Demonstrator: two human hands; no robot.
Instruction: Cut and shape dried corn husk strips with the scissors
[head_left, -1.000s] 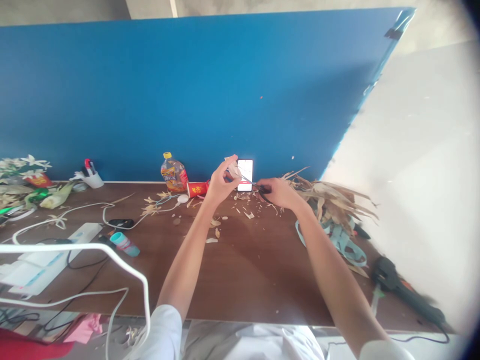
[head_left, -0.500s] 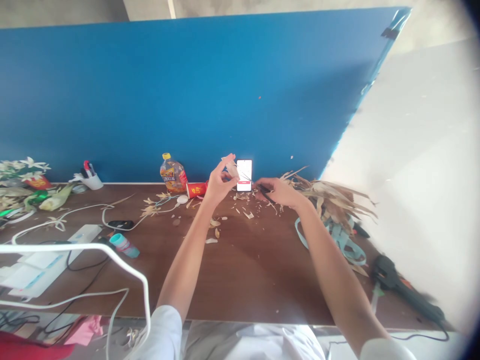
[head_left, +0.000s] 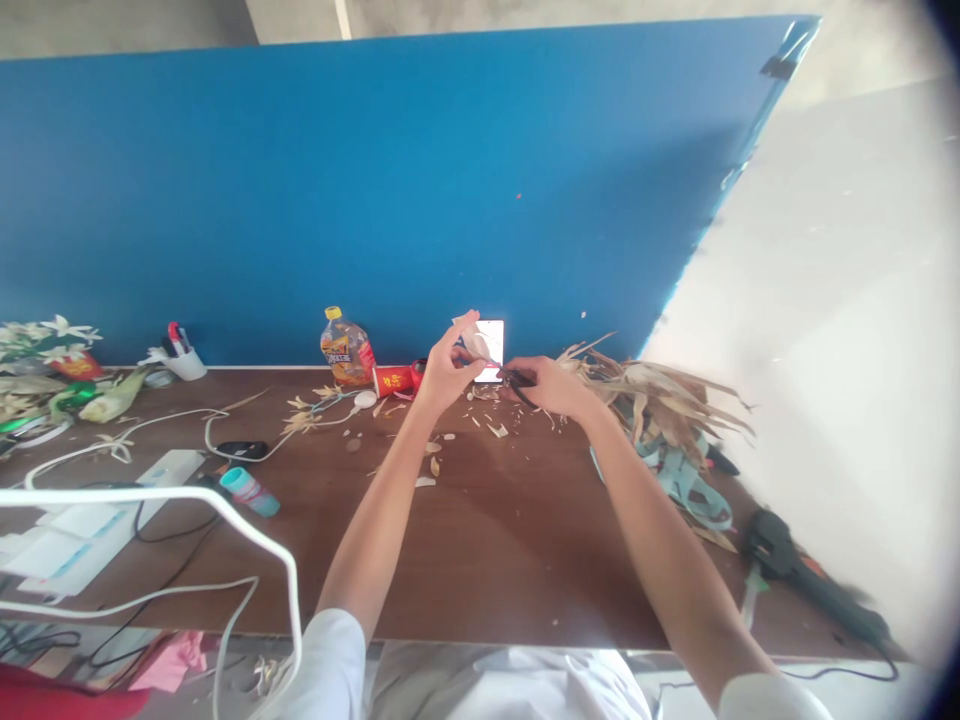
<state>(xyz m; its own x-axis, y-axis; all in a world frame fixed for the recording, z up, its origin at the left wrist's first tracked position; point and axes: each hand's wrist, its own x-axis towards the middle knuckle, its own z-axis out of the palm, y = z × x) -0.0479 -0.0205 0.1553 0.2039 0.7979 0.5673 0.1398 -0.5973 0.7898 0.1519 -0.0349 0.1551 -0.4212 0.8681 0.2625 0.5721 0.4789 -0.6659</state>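
My left hand pinches a pale piece of dried corn husk between thumb and fingers, above the table. Close on its right, my right hand is closed around dark-handled scissors; their blades point left toward the husk and are mostly hidden by the fingers. Behind both hands a phone with a lit white screen leans against the blue partition. Small husk scraps lie scattered on the table beneath the hands.
A bundle of dried husks, a pale blue ribbon and a glue gun lie to the right. Leftward are a plastic bottle, a red paper cup, a turquoise tube, a power strip and white cables.
My left hand has shifted slightly right with the husk piece. The scissors have come closer to it, and the two hands now nearly meet in front of the phone.
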